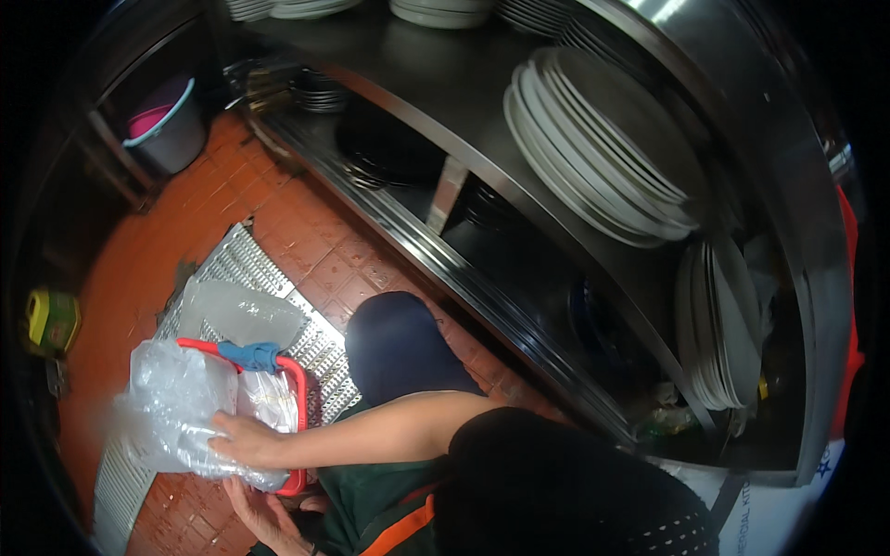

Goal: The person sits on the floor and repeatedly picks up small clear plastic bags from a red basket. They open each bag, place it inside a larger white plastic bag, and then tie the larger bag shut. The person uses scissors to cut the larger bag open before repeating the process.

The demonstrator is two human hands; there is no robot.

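Observation:
A bulky clear plastic bag bulges over the left side of a red-rimmed basket. My right hand grips the top of this bag, with the forearm stretched across from the right. Below it, my left hand is at the bag's lower edge, beside the basket's lower corner; whether its fingertips hold anything is unclear. White plastic-wrapped contents show inside the basket. A blue cloth hangs over the basket's rim. The lower part of the basket is hidden.
Perforated metal matting lies on red floor tiles, with a translucent plastic sheet on it. Steel shelving holds stacked white plates. A grey bucket stands at upper left, a yellow-and-green container at far left.

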